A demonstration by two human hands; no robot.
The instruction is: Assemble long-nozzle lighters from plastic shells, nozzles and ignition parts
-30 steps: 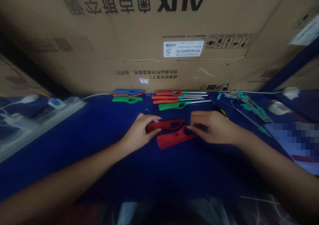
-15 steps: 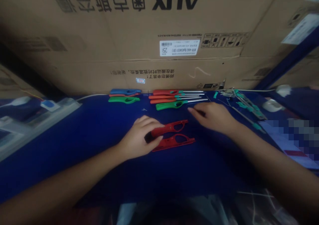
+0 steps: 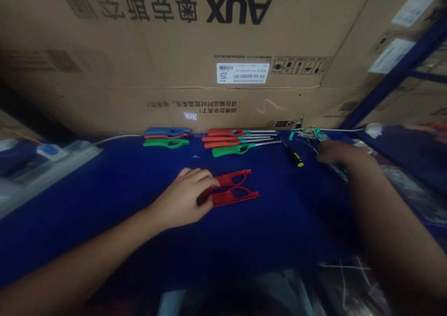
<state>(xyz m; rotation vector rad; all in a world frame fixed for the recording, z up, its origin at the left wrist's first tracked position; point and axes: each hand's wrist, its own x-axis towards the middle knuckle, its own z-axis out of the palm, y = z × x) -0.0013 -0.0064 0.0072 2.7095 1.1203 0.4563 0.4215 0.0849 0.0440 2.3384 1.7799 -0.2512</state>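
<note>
Two red plastic handle shells [image 3: 233, 192] lie crossed on the blue table top [image 3: 139, 181], and my left hand [image 3: 185, 194] grips their near ends. My right hand [image 3: 331, 152] is stretched out to the far right, at a pile of thin metal rods with teal parts [image 3: 310, 133]. Its fingers are blurred and I cannot see whether they hold anything. A small black and yellow screwdriver [image 3: 295, 158] lies between the red shells and my right hand.
Finished red, orange and green lighters with metal rods [image 3: 240, 140] lie in a row at the back, beside blue, red and green handles [image 3: 167, 137]. A large AUX cardboard box [image 3: 223, 50] walls off the rear. A power strip [image 3: 52, 154] sits at the left.
My right hand has let go of the red shells and moved right and back to the pile of rods. The screwdriver is now uncovered. My left hand stays on the shells.
</note>
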